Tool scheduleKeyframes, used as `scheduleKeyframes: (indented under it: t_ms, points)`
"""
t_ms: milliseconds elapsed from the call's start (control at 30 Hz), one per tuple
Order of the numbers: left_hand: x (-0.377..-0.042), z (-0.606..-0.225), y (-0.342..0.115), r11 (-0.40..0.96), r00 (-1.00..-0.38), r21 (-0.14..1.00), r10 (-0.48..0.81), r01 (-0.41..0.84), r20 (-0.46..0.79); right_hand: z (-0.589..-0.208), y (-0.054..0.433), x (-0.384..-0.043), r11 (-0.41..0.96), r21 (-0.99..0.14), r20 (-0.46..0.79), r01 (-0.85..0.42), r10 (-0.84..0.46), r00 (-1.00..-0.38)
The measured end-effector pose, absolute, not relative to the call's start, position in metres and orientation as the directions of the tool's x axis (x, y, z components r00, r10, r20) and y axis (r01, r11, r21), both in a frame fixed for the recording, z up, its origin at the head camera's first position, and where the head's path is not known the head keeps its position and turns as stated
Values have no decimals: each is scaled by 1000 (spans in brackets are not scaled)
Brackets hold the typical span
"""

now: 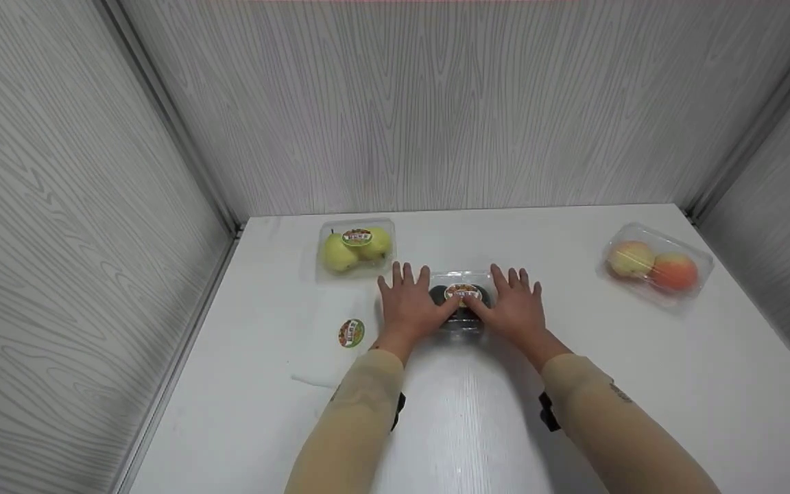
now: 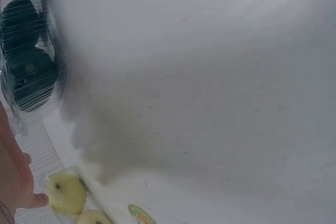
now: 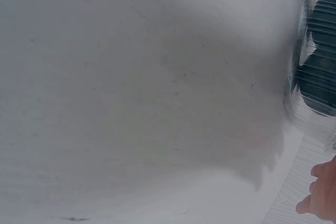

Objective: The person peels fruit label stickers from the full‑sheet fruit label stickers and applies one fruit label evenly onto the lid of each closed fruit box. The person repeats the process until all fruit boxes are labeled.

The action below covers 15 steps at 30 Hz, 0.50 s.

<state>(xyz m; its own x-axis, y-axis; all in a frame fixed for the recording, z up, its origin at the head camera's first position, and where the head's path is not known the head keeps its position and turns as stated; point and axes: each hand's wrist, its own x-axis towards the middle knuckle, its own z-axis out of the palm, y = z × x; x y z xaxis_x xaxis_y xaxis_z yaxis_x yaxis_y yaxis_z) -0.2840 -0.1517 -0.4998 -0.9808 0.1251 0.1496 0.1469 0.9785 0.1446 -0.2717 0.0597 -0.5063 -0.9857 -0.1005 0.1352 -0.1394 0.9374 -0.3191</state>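
A clear plastic box [image 1: 461,276] with dark round fruit [image 2: 31,72] inside lies on the white table, between my two hands. On its lid is a round, colourful sticker [image 1: 462,291]. My left hand [image 1: 410,309] is at the box's left side and my right hand [image 1: 520,312] at its right, fingers spread and straight. Both thumbs reach inward and press on the sticker. In the wrist views, the box's ribbed side shows the fruit through the plastic, with only part of each hand [image 3: 323,192] in sight.
Back left stands a clear box of yellow-green pears [image 1: 340,252] with a similar sticker [image 1: 356,237]. Another clear box, holding two reddish-yellow fruits [image 1: 674,272], sits at the right. A loose sticker [image 1: 351,333] and a thin pale strip [image 1: 313,381] lie left of my left arm. Wood-grain panels [image 1: 436,110] enclose the table.
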Motion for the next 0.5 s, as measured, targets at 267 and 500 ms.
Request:
scheduleKeyframes:
  t_ms: [267, 500]
  points:
    - [-284, -500, -152, 978, -978, 144, 128, 152, 164, -506, 59, -272, 936, -325, 123, -132, -97, -988]
    - [-284, -502, -153, 979, -978, 134, 133, 155, 158, -508, 59, -273, 938, -322, 123, -125, -89, -988]
